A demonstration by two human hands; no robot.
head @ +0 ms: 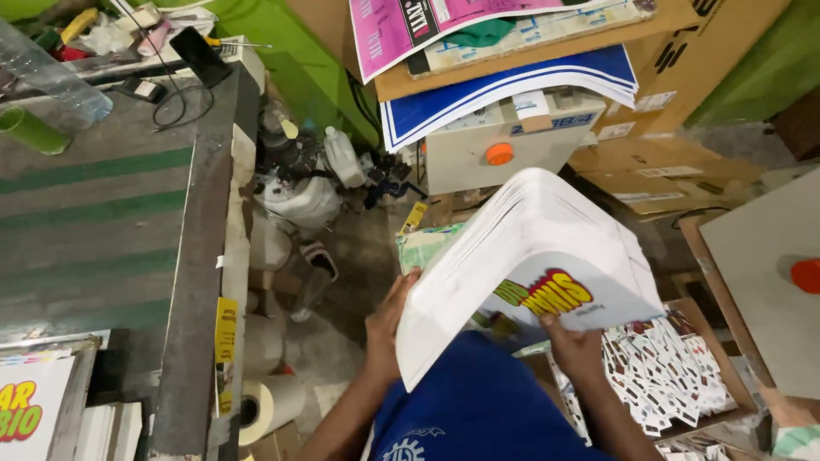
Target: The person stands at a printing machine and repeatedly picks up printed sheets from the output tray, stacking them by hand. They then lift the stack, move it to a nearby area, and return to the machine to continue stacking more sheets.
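Room: cluttered print-shop kind of space, bare concrete floor [359, 256] down the middle, green wall at the far side, stuff piled on every side.
Worktable: long grey table [111, 222] on the left with faded green stripes running across it. Far end has a clear plastic bottle [51, 77] lying tilted, a green tube [30, 130], a dark phone [200, 55] and a black cable looping near it.
Sheet stack: thick stack of white printed sheets [530, 265], bent over into an arch, sitting right in the middle of the view just above the person's lap. Underside shows a yellow and red graphic.
Left hand: left hand [386, 329] is on the near left edge of the stack, fingers curled up around the edge and gripping it, thumb hidden behind the paper.
Right hand: right hand [574, 346] pinches the near right corner of the same stack, thumb on top, fingers tucked under so I can't really see them.
Clothes: blue shirt [478, 401] with a white emblem, near bottom of the view.
Floor junk: white jug [343, 157] and some dark machine parts at the far end of the floor gap, paper rolls [269, 408] standing beside the table's near leg.
Far pile: cream box with an orange knob [500, 154], blue-and-white boards and a pink poster [401, 26] stacked on top, brown cartons beside it.
Right side: open carton of small cut prints [666, 376] just right of the right hand, grey board with an orange cap [806, 275] beyond it.
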